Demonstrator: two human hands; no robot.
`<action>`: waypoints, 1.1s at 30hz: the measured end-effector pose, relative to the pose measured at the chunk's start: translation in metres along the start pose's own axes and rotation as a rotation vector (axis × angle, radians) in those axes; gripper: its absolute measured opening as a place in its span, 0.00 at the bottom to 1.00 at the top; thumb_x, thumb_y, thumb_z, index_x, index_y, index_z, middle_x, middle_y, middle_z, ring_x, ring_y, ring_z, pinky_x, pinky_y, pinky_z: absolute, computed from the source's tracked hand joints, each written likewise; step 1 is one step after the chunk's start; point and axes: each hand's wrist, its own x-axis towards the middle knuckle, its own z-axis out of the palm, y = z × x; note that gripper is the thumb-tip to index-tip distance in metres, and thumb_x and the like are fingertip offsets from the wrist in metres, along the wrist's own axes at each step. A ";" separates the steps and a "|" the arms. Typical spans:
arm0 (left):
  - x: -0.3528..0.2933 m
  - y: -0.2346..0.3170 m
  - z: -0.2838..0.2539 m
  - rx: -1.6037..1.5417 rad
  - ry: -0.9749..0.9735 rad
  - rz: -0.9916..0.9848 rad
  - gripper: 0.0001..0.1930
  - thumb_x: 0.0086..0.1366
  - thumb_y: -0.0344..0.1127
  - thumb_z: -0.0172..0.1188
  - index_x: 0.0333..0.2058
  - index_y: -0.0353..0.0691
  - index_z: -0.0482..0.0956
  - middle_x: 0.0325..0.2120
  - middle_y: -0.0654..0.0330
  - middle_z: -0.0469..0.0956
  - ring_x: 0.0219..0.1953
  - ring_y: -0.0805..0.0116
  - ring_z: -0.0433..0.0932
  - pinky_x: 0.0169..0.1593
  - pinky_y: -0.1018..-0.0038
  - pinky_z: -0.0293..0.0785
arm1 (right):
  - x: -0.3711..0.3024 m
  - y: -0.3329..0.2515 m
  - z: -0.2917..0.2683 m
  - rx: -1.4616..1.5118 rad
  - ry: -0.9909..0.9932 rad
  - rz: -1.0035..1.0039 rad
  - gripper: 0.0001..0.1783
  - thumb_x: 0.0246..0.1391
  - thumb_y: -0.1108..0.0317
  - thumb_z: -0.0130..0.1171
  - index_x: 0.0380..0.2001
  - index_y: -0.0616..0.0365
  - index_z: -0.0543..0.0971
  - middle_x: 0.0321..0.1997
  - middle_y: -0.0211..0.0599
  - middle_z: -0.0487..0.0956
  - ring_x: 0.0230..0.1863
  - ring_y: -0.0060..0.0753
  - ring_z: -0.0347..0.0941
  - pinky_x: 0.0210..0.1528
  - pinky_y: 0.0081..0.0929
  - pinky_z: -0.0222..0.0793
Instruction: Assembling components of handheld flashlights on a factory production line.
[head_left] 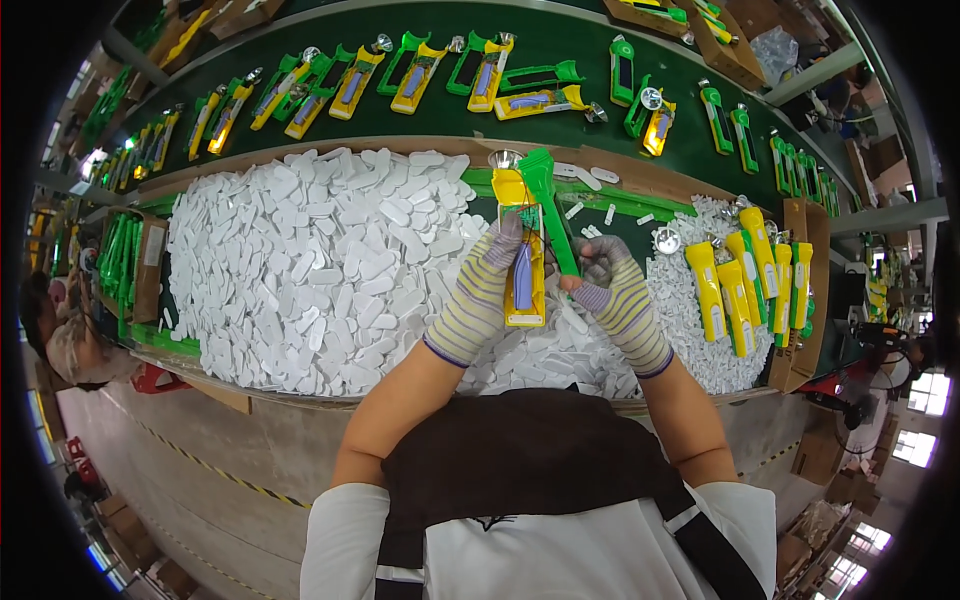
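Note:
My left hand (482,288), in a striped knit glove, is closed round the side of a yellow flashlight half-shell (538,305). A purple battery (522,278) lies in its hollow, with a small green circuit board and wires above. A silvery reflector (505,159) tops it. My right hand (622,305), gloved alike, pinches the lower end of the green half-shell (545,195), which tilts beside the yellow one. The two halves are apart at the bottom and close together near the top. Whether my right fingers hold anything else is hidden.
Large white oval pieces (310,270) heap to the left, smaller white pieces (690,340) to the right. Closed yellow-and-green flashlights (735,300) lie atop these. Beyond the cardboard edge, a green belt (560,130) carries opened flashlights (415,80). Green shells (120,260) and another person (75,335) are far left.

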 end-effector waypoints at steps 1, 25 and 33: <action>0.003 -0.001 0.002 0.037 0.028 0.069 0.25 0.58 0.57 0.57 0.42 0.43 0.69 0.29 0.64 0.73 0.30 0.76 0.74 0.33 0.80 0.75 | -0.002 0.000 0.004 -0.165 0.074 -0.216 0.22 0.44 0.74 0.64 0.41 0.61 0.65 0.46 0.40 0.72 0.46 0.31 0.72 0.50 0.25 0.67; -0.003 -0.026 0.074 0.778 -0.313 -0.042 0.44 0.53 0.29 0.60 0.64 0.39 0.41 0.38 0.60 0.68 0.36 0.74 0.71 0.39 0.77 0.71 | 0.047 -0.086 -0.035 -0.642 -0.101 -0.553 0.35 0.58 0.38 0.37 0.15 0.56 0.77 0.16 0.33 0.75 0.21 0.35 0.74 0.27 0.28 0.68; 0.020 -0.018 0.036 0.036 -0.229 -0.121 0.29 0.54 0.46 0.65 0.51 0.44 0.66 0.39 0.58 0.73 0.39 0.64 0.75 0.46 0.66 0.73 | 0.012 -0.003 -0.125 -1.360 -0.128 -0.095 0.12 0.49 0.61 0.56 0.35 0.53 0.80 0.33 0.42 0.79 0.36 0.43 0.75 0.41 0.34 0.70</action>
